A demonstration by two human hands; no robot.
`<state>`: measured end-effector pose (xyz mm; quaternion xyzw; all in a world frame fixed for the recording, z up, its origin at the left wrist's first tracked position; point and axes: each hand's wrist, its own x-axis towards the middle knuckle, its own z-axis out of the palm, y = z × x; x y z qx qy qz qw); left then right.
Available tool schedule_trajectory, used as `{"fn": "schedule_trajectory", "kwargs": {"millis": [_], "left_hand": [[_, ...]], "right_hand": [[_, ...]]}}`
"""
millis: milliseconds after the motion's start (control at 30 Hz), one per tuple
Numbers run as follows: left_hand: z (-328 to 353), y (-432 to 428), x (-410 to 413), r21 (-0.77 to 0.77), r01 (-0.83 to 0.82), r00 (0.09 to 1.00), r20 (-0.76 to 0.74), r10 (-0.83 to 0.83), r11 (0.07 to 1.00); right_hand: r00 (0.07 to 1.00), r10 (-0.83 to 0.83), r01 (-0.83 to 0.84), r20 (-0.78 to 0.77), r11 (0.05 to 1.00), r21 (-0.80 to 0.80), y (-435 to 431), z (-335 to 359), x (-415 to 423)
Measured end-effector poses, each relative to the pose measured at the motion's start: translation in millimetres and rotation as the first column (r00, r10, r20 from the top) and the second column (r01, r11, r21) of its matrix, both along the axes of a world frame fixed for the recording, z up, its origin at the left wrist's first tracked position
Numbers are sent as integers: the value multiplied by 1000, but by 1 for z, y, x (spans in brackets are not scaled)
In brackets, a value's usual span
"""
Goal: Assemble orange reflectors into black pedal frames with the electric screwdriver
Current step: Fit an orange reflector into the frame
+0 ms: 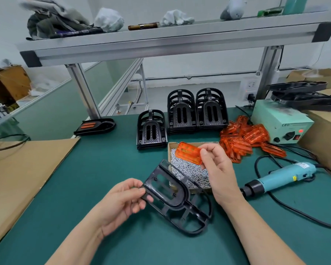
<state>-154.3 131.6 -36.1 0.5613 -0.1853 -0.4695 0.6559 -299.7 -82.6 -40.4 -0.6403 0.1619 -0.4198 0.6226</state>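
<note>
The left hand [120, 203] grips a black pedal frame [177, 199] by its near end, fingers curled round the edge, tilted above the green desk [103, 169]. The right hand [216, 169] pinches an orange reflector [188, 153] between thumb and fingers, just above the frame, over the box of screws [191, 169].

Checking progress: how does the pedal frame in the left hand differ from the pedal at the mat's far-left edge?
The held frame has empty slots; the far-left pedal shows orange strips in its slots. The held frame is gripped by the left hand, tilted; the far-left pedal lies flat, untouched. Both are black.
</note>
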Motion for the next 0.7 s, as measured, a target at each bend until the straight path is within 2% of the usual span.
{"fn": "schedule_trajectory", "kwargs": {"millis": [133, 233, 300, 400, 600, 700], "left_hand": [[-7, 14, -13, 28, -30, 1000, -5, 30, 999], [-5, 24, -18, 160, 16, 974, 221, -52, 987], [-2, 27, -21, 273, 30, 912, 386, -138, 962], [2, 32, -23, 375, 4, 831, 514, -212, 927], [2, 40, -28, 488, 5, 652, 660, -373, 873], [5, 38, -31, 546, 0, 563, 692, -451, 838]], "right_hand": [[999, 31, -31, -12, 1000, 1, 1, 0, -1], [999, 45, -45, -19, 999, -23, 3, 1, -1], [999, 46, -47, -25, 998, -31, 2, 1, -2], [998, 48, -49, -40, 999, -15, 3, 0, -3], [994, 72, -77, -80, 995, -64, 7, 3, -11], [977, 63, -98, -206, 981, -165, 11, 9, -15]]}}
